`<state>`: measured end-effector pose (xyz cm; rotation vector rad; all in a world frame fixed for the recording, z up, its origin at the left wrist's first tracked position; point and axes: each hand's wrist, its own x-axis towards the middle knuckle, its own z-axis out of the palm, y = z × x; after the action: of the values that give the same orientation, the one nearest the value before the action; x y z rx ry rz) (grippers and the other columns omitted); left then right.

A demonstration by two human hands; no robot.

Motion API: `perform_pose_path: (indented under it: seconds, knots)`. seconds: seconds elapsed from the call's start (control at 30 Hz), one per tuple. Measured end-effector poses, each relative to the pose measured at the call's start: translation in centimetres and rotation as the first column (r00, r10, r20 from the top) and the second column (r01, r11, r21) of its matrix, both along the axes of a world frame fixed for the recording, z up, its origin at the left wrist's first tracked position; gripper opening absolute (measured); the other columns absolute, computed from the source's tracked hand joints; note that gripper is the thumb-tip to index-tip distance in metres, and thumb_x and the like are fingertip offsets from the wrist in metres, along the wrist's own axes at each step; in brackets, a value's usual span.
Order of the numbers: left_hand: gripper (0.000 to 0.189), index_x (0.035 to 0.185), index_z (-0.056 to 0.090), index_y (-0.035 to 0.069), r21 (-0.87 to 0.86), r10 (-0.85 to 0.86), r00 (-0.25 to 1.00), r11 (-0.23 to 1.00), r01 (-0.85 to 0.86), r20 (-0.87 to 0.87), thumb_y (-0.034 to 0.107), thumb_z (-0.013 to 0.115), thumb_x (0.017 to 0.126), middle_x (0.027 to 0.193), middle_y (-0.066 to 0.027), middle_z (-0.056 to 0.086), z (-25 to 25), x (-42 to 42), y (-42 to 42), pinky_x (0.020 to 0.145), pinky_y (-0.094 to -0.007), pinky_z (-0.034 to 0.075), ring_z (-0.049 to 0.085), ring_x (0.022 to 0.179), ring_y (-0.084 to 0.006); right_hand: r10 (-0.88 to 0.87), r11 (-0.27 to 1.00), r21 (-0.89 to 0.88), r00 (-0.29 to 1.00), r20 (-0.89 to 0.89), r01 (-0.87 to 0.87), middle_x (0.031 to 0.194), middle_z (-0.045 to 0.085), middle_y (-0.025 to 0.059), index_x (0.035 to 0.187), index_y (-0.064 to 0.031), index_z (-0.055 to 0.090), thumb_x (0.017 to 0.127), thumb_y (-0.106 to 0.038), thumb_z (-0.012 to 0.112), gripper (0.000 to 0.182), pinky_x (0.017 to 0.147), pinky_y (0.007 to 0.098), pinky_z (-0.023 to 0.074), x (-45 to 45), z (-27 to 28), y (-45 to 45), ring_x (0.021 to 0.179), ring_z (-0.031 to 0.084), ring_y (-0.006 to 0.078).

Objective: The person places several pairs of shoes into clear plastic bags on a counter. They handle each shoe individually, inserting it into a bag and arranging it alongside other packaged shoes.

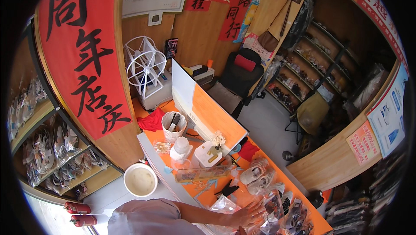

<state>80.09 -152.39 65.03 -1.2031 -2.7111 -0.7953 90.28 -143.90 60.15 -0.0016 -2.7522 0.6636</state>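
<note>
My left hand [248, 215] reaches over the orange counter [213, 188] from a grey sleeve, its fingers stretched against clear plastic wrapping. Whether it pinches the plastic is unclear. A small part of what looks like my right hand [241, 231] shows at the bottom edge; the rest is out of view. Just beyond the left fingers lie plastic-wrapped shoes [295, 217]. A clear plastic bag [224, 205] rests beside the left wrist. Farther up is a pair of pale shoes [258, 176] under plastic. A black pointed object [227, 189] lies to their left.
A monitor [208, 105] stands across the counter, behind a woven basket [174, 126], a white bottle [181, 149] and a white box [208, 154]. Cotton swabs [162, 146] lie near the counter's left edge. A white bucket [140, 179] and red fire extinguishers [78, 207] stand left on the floor.
</note>
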Motion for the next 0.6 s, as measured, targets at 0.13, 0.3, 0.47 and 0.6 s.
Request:
perform_pose_path:
  seconds: [0.13,0.3,0.47,0.6]
  knots:
    - [0.064,0.145,0.030,0.012,0.205,0.044,0.988,0.979,-0.012,-0.150,0.030,0.055,0.089,0.154,-0.0149,0.019,-1.5,-1.1,2.6,0.115,-0.0494,0.007,0.015,0.143,-0.0300,-0.054,0.994,-0.100,0.998,-0.018,0.051,0.093,0.069,0.0149,0.107,-0.0023,0.065,0.091,-0.011,0.057,0.019,0.066,0.0350,0.0540,-2.1,4.9,-2.8,0.078,0.067,0.0258]
    - [0.064,0.146,0.028,0.010,0.477,0.075,0.982,0.879,0.017,-0.174,0.029,0.055,0.090,0.154,-0.0187,0.014,-2.9,-2.5,3.6,0.115,-0.0494,0.010,0.013,0.143,-0.0328,-0.081,0.985,-0.152,0.997,-0.013,0.079,0.092,0.068,0.0145,0.106,-0.0017,0.065,0.091,-0.012,0.057,0.019,0.065,0.0345,0.0531,-3.6,5.9,-4.0,0.076,0.066,0.0246]
    - [0.069,0.146,0.026,0.008,0.257,0.176,0.887,0.964,-0.068,-0.427,0.038,0.052,0.090,0.154,-0.0201,0.015,-5.5,-3.2,5.5,0.114,-0.0514,0.010,0.010,0.144,-0.0361,-0.085,0.982,-0.169,0.996,-0.022,0.080,0.090,0.068,0.0141,0.105,-0.0011,0.065,0.091,-0.012,0.057,0.019,0.063,0.0341,0.0521,-4.3,6.0,-4.4,0.075,0.065,0.0233]
    - [0.073,0.147,0.025,0.009,-0.014,0.062,0.973,0.998,-0.066,-0.222,0.039,0.055,0.087,0.154,-0.0197,0.015,-5.1,-3.2,4.3,0.115,-0.0512,0.011,0.011,0.144,-0.0357,-0.104,0.975,-0.201,0.994,-0.016,0.099,0.089,0.068,0.0137,0.104,-0.0007,0.065,0.091,-0.012,0.057,0.019,0.063,0.0338,0.0513,-4.5,6.4,-4.6,0.074,0.064,0.0223]
